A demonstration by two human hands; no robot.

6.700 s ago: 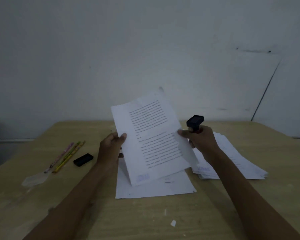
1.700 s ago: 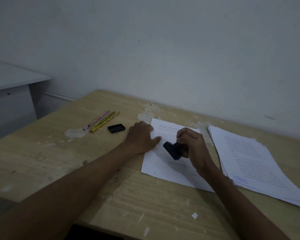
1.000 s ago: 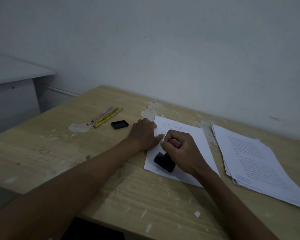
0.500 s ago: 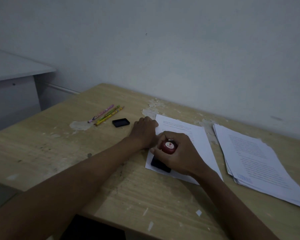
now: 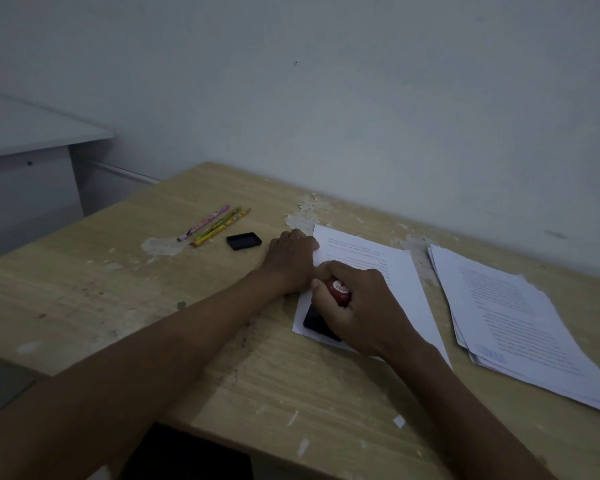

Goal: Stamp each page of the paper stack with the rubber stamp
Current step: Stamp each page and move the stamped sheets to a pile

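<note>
Head view: right hand (image 5: 357,308) grips rubber stamp (image 5: 321,322), now pressed down onto sheet's (image 5: 400,278) near corner. Left hand (image 5: 291,259), fingers loosely curled, steadies the edge; this page looks nearly stamped.

The right hand (image 5: 357,306) hides most of the rubber stamp (image 5: 321,323). Printed text on the page (image 5: 395,271) is too small to read. The stacked papers (image 5: 520,320) run off the right edge.
</note>
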